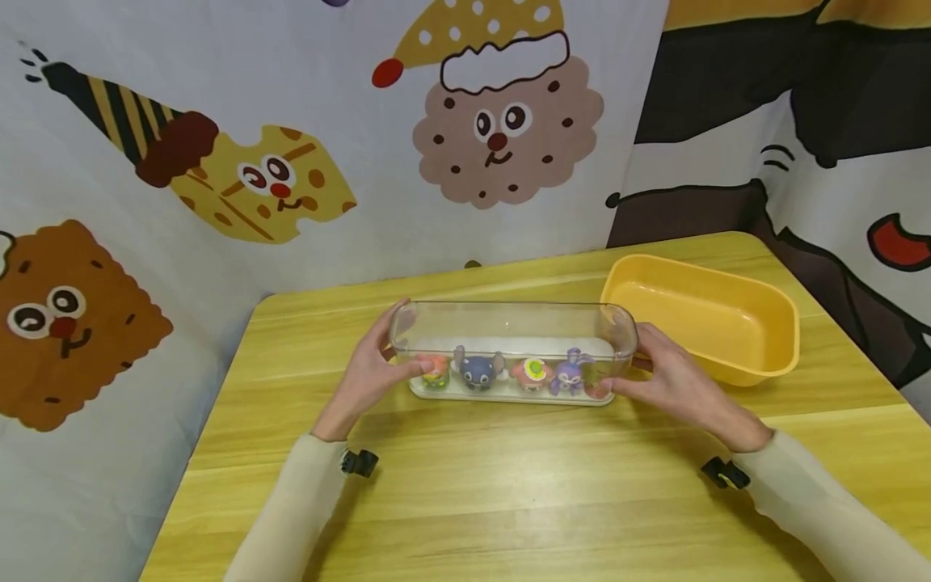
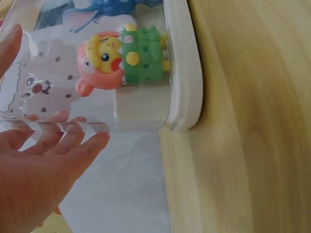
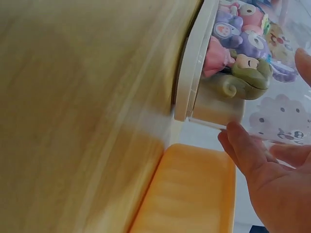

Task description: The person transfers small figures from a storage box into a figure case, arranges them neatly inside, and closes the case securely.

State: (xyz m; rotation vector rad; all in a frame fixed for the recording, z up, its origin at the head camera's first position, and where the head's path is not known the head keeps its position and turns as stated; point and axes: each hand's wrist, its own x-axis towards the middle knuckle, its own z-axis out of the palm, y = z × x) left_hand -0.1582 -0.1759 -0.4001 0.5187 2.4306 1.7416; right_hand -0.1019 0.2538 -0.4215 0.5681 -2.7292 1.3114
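Note:
A clear plastic cover (image 1: 502,323) stands over a white base (image 1: 509,396) near the middle of the table. Inside, figurines sit in a row: one in a green outfit with a pink hood (image 2: 141,53), a blue big-eared one (image 1: 478,373), a pink one (image 1: 532,374) and a purple rabbit (image 1: 570,377). A brown-haired doll figurine (image 3: 250,77) in pink sits at the right end. My left hand (image 1: 371,364) grips the cover's left end, thumb across the front. At the other end, my right hand (image 1: 672,376) holds it the same way.
A yellow plastic basin (image 1: 781,323) stands right behind my right hand. The wood-grain table (image 1: 473,501) reaches a cartoon-printed cloth (image 1: 349,259) at its back and left edges.

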